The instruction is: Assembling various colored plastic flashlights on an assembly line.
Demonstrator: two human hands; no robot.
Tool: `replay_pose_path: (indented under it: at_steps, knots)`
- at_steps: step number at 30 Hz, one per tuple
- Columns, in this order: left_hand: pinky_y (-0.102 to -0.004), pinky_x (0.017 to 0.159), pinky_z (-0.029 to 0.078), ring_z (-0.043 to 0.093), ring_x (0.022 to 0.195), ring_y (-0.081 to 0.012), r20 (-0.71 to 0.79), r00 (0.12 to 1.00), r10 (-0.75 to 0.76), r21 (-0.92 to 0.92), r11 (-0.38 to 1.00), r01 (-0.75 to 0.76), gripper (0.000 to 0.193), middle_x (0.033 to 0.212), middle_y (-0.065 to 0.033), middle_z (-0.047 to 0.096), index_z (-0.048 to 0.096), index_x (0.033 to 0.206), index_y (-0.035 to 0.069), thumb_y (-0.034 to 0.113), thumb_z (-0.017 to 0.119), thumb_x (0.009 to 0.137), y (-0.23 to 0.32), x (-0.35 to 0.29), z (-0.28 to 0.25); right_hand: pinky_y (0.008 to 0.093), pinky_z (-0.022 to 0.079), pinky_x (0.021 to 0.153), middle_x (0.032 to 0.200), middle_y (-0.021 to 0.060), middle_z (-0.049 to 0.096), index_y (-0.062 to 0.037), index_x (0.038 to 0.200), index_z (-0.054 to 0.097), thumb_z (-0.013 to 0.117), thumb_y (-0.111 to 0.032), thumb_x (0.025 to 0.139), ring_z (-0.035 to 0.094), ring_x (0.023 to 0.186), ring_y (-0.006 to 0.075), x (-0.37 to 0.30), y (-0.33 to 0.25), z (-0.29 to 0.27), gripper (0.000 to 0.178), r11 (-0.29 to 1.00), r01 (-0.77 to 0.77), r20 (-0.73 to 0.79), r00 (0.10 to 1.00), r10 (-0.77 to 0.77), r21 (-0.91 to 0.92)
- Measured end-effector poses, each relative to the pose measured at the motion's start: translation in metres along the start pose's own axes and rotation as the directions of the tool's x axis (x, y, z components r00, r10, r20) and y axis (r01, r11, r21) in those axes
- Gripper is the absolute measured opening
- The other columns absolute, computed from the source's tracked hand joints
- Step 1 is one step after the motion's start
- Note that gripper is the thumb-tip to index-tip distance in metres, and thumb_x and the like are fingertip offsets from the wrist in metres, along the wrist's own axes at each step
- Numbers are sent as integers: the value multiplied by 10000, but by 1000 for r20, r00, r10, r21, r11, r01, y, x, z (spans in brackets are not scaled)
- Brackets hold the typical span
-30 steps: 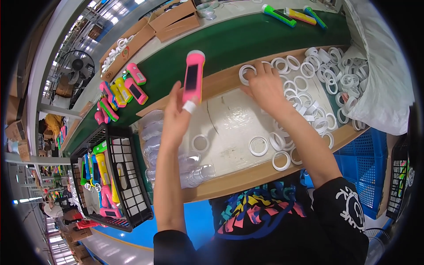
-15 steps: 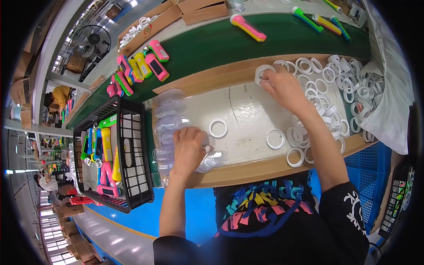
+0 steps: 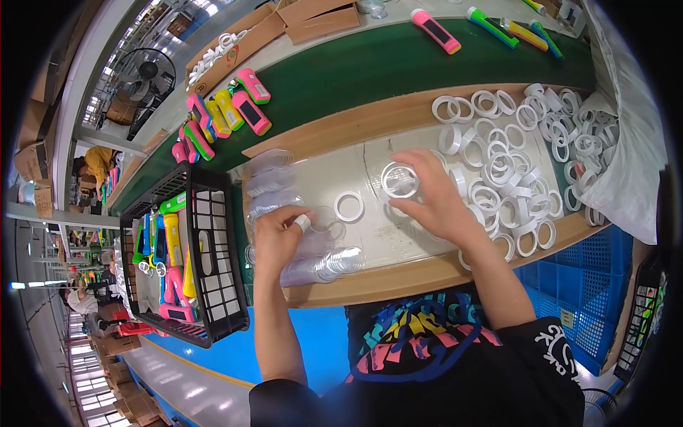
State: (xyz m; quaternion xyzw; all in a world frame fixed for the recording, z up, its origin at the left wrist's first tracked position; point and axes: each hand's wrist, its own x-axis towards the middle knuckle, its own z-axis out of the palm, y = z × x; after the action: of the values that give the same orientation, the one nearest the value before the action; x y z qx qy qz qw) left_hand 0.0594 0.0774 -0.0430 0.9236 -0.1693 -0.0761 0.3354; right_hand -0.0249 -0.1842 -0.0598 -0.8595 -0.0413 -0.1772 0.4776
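My right hand (image 3: 437, 199) grips a white ring (image 3: 400, 180) between thumb and fingers, above the middle of a shallow cardboard tray (image 3: 313, 146). To its left, my left hand (image 3: 277, 238) is closed in a pinch at a clear round disc (image 3: 329, 226), whose edge is hard to see. A white cover (image 3: 302, 222) sits on one of its fingertips. Between the hands a single white ring (image 3: 348, 207) lies flat. Overlapping clear discs (image 3: 334, 263) lie in rows around my left hand. Right of my right hand, many loose white rings (image 3: 501, 167) are heaped.
A black crate (image 3: 213, 263) of colourful flashlights stands at the left. Beyond the tray runs a green belt (image 3: 341, 85) bearing several flashlights, including a pink one (image 3: 435, 32). A white bag (image 3: 629, 135) spills rings at the right. Cardboard boxes (image 3: 320, 18) stand behind.
My right hand has come left and nearer with the ring. My left hand has lifted slightly, pinching a clear disc. The pink flashlight on the belt has shifted right.
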Motion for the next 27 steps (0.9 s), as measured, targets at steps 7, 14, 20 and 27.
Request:
replay_pose_path:
  at_steps: [7, 14, 20, 27]
  knots:
    - [-219, 650, 440, 563, 721, -72, 96, 995, -27, -507, 859, 73, 128, 794, -18, 658, 688, 910, 0, 67, 665, 803, 61, 16, 25, 391, 414, 919, 1215, 168, 448, -85, 1341, 378, 726, -79, 695, 465, 1096, 344, 1, -8, 14, 733, 987, 94, 101, 989, -108, 131]
    - [-348, 672, 486, 623, 737, -227, -279, 943, 184, -14, 981, -195, 257, 855, -147, 661, 670, 1026, 70, 126, 632, 778, 1, 123, 23, 308, 435, 822, 1170, 131, 474, -55, 1316, 406, 705, -16, 652, 511, 930, 242, 1, 0, 5, 729, 977, 67, 4, 998, -69, 203]
    - [-475, 858, 474, 562, 1001, -426, -263, 965, 12, 656, 735, 169, 465, 1113, -237, 562, 485, 1291, 273, 364, 574, 844, -65, 263, -5, 272, 454, 713, 1190, 111, 436, -76, 1305, 422, 657, 29, 678, 503, 794, 161, 11, 2, 7, 678, 946, -95, 93, 993, 69, 309]
    - [-486, 847, 477, 483, 1141, -377, -150, 988, 26, 864, 490, 118, 472, 1206, -198, 479, 437, 1323, 347, 483, 516, 877, -69, 314, 15, 247, 415, 892, 1263, 94, 351, -39, 1321, 397, 660, 82, 710, 460, 1029, 159, 11, 13, -3, 676, 829, -224, 115, 975, 192, 513]
